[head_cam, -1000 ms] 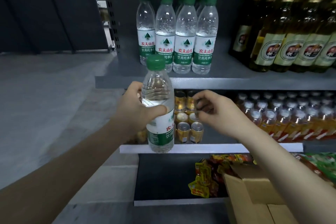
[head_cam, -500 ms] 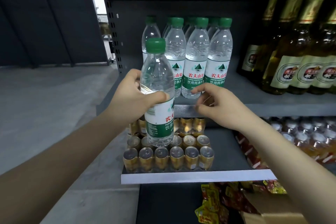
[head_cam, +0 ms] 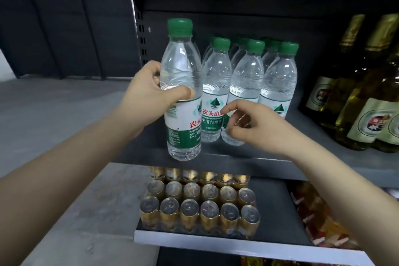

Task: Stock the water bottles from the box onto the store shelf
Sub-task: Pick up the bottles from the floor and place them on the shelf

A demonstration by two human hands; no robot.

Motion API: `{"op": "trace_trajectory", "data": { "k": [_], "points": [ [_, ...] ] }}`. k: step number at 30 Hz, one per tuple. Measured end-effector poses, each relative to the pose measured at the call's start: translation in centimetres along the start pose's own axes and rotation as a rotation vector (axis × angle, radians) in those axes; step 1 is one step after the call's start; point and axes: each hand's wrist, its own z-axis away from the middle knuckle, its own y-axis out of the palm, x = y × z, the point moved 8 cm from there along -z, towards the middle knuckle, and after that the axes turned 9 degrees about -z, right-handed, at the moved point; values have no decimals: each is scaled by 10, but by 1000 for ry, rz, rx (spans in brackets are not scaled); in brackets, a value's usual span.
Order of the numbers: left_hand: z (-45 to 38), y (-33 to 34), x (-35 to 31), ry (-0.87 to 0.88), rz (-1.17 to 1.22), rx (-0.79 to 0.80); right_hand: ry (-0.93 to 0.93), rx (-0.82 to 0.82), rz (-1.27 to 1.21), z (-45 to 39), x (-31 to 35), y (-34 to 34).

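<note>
The left hand is clamped around a water bottle, thumb across the front just above the label and fingers wrapped behind the clear upper body. The bottle is upright, green cap at the top, its base level with the front edge of the shelf; whether the base touches the shelf cannot be told. It stands at the left end of the row of stocked bottles, just beside the nearest one and closer to the camera.

The stocked bottles carry the same green caps and white-and-green labels and stand upright in several ranks running back into the shelf.

The right hand holds nothing. Its fingers are loosely curled and apart, hovering in front of the lower labels of the middle bottles in the front rank; whether a fingertip touches a label cannot be told.

To the right on the same shelf, well apart from the water, stand beer bottles with yellow liquid and pale oval labels. On the shelf below, gold cans sit packed in neat rows, tops up, reaching its white front lip. Right of the cans lie snack packets in red and orange, blurred. A grey floor spreads to the left of the shelving.
</note>
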Motion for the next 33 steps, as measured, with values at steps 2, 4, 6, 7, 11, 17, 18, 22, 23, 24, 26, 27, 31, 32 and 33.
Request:
{"op": "trace_trajectory", "data": {
  "k": [2, 4, 6, 7, 11, 17, 18, 22, 23, 24, 26, 27, 31, 32, 33],
  "points": [
    [-7, -2, 0, 7, -16, -14, -12, 21, -10, -4, 0, 1],
    [-14, -3, 1, 13, -29, -18, -24, 40, -6, -7, 0, 3],
    [-20, -4, 4, 7, -45, -14, -35, 61, -1, -9, 0, 6],
    [-23, -4, 6, 0, -51, -12, -39, 70, -5, -10, 0, 8],
    [-33, -5, 16, -16, -51, 1, -37, 103, 0, -15, 0, 18],
    [-47, 1, 36, -45, -57, 47, -31, 114, 7, -21, -1, 33],
    [-48, 2, 38, -46, -56, 57, -32, 115, 13, -22, -1, 35],
    [-52, 6, 42, -43, -53, 92, -26, 107, 37, -26, -1, 41],
    [-53, 6, 42, -39, -58, 102, -25, 101, 36, -27, -1, 41],
    [-54, 7, 43, -37, -61, 114, -25, 92, 32, -27, -1, 42],
    [-57, 6, 45, -37, -63, 144, -29, 73, 24, -27, 0, 43],
    [-58, 6, 45, -40, -61, 163, -32, 65, 19, -27, 1, 43],
    [-59, 5, 49, -66, -65, 212, -27, 51, 23, -30, 2, 45],
    [-59, 5, 50, -77, -62, 222, -29, 43, 22, -30, 4, 46],
    [-57, 5, 52, -90, -56, 232, -34, 35, 19, -31, 5, 46]
  ]
}}
